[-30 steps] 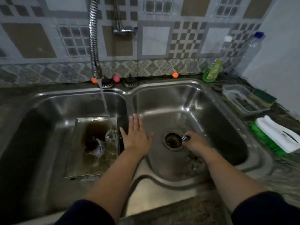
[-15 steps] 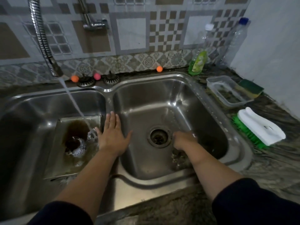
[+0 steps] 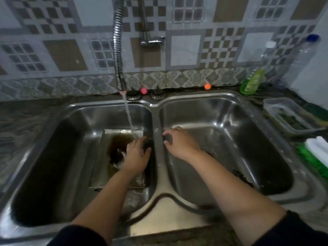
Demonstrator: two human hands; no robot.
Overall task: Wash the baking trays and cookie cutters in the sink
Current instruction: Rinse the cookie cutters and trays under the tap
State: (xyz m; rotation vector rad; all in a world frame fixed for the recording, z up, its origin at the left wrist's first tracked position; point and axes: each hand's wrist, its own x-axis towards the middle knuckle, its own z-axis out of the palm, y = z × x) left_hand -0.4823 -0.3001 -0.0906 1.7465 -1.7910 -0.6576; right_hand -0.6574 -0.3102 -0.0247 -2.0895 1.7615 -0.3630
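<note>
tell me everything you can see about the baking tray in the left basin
The baking tray is a rectangular metal pan with low raised walls, dull and shiny like the sink. It lies roughly flat on the floor of the left basin, toward the divider. Dark brown water and some foam pool in its middle. The tap's stream falls onto its far right part. The left hand reaches over its right side, fingers down in the water; whether it grips the tray is unclear.

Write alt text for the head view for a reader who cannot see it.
A person's left hand reaches into the baking tray in the left basin of a double steel sink, under the water stream. The right hand, fingers curled round a small dark object, is over the right basin beside the divider. Soap bottle and scrub brush sit on the right.
</note>
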